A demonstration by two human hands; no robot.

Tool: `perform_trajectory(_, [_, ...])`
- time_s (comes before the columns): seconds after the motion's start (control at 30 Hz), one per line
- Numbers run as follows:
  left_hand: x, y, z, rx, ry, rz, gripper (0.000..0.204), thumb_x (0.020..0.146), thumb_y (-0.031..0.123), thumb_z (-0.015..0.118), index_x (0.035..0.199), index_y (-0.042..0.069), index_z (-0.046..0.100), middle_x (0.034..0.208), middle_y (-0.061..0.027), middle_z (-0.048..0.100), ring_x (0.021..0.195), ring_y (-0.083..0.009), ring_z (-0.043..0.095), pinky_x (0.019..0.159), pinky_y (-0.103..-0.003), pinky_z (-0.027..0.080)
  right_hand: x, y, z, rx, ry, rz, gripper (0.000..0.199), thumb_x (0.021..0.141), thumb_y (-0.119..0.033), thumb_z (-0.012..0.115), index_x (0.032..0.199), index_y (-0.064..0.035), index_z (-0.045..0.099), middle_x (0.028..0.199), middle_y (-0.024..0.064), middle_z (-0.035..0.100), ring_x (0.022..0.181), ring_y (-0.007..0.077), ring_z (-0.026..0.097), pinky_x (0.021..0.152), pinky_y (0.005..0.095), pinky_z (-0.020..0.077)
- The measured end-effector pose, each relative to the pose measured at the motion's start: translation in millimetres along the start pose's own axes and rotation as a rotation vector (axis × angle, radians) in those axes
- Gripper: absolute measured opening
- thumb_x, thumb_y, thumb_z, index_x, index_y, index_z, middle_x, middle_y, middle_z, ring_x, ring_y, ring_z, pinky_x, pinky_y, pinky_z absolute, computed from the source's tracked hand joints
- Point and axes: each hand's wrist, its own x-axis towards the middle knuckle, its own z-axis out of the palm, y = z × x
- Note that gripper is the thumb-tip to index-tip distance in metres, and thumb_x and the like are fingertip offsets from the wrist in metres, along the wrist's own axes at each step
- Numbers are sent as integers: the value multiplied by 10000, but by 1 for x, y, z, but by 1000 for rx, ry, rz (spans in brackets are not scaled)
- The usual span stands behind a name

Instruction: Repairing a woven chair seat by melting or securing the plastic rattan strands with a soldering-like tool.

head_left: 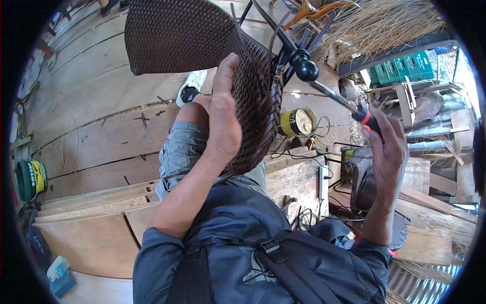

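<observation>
On my lap leans a dark brown woven wicker piece (pixel 253 106), with a broad flat panel (pixel 177 35) reaching to the far left. My left hand (pixel 224 114) lies edge-on against its weave, the visible finger stretched upward; the other fingers are mostly hidden. In my right hand (pixel 389 149) is a screwdriver (pixel 365 118) with a black and red handle. Its metal shaft points up and left to a black ball-ended frame bar (pixel 305 67) beside the weave. Whether the tip touches the ball I cannot tell. Loose dark strands (pixel 248 43) stick out near the bar.
A yellow and black can (pixel 297 122) stands on the plank floor (pixel 96 111), near cables and a white power strip (pixel 323 182). Dry straw (pixel 379 28) and green boxes (pixel 402 68) are at far right. A green bucket (pixel 31 178) sits at left.
</observation>
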Motion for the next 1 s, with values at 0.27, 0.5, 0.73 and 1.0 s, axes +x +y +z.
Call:
perform_trajectory(0.27, [29,6,10,248,-202,1,558,825,145,519,1314,-52,334,1286,-142,405,1203,-214,382,1037,-312,264,-92,39,77,457,89,577,287,818,-54,608,1097,12,583,903,106,594,843,198,558,790,284,431])
perform_trajectory(0.5, [28,21,19,249,-228,-118,537,840,140,558,1334,25,380,1159,-22,500,946,-64,472,812,-200,397,-141,34,149,839,26,907,240,875,-115,569,1077,9,607,784,-39,501,714,48,425,649,189,369])
perform_trajectory(0.73, [24,21,22,324,-122,-92,535,851,196,602,1325,42,406,1119,1,526,920,-57,467,810,-189,378,-102,7,182,1271,98,965,186,896,-155,570,1011,-13,599,680,-53,446,589,28,370,510,183,274])
perform_trajectory(1.0, [31,14,5,296,-180,-48,460,898,367,519,1225,46,479,1133,-74,541,1045,-178,488,910,-294,357,-56,-25,209,1864,249,948,238,899,-183,583,1069,-17,574,666,-37,476,552,47,423,484,183,301])
